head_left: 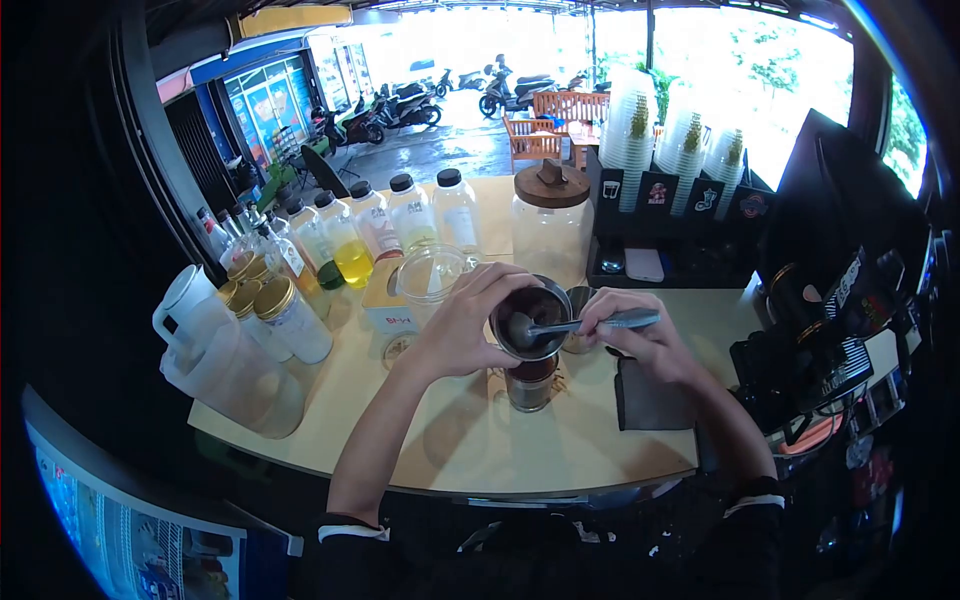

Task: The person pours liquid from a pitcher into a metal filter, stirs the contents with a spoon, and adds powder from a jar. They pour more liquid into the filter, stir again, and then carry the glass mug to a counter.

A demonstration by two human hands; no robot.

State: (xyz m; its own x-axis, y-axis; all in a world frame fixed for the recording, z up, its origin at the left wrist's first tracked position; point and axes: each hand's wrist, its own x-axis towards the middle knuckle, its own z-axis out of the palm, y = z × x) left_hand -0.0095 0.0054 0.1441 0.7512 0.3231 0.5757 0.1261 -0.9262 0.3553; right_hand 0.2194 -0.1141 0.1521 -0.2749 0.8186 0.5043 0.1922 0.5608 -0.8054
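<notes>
My left hand [462, 325] is wrapped round the side of a metal cup [542, 293], which is tilted so its mouth faces me. A dark brown coating shows inside. In my right hand [645, 335] is a spoon [562, 327], its bowl inside the cup and its handle end sticking out past my fingers. Directly below the cup, a clear glass [529, 393] with dark brown contents stands on the counter, its top overlapped by the cup. Dark specks lie around this glass. A folded dark cloth [650, 398] lies beneath my right forearm.
Plastic pitchers [235, 375], gold-lidded jars [300, 325] and black-capped bottles [410, 210] line the counter's left and back. A big wooden-lidded jar [552, 235] stands behind the cup. Stacked plastic cups [628, 130] rise from a black holder. Equipment [805, 370] crowds the right.
</notes>
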